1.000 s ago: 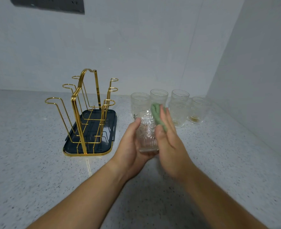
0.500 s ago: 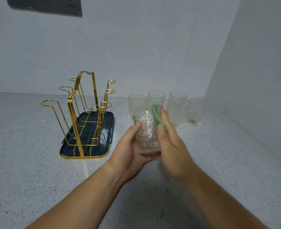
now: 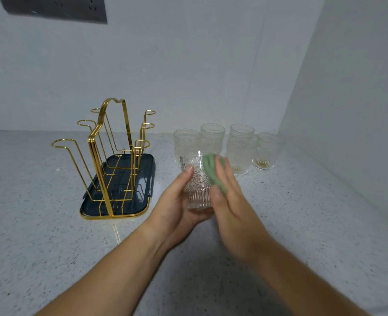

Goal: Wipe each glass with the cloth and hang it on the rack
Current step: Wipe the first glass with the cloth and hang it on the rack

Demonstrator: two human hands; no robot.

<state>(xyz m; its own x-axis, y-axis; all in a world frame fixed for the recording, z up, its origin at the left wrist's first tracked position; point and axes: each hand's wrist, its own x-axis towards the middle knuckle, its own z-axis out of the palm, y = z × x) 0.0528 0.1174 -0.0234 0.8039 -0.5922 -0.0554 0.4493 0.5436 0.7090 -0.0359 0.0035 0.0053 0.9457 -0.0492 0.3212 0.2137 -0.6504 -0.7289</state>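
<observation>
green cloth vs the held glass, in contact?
Touching. The head view shows the right hand pressing the green cloth flat against the side of the held glass, with no gap between them; the left hand cups the glass.

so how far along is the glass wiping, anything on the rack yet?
Nothing is done: the gold wire rack on its dark tray holds no glasses. In hand: the left hand holds one patterned clear glass while the right hand presses a green cloth against it. Left: five clear glasses waiting on the speckled counter, plus hanging this one.
</observation>
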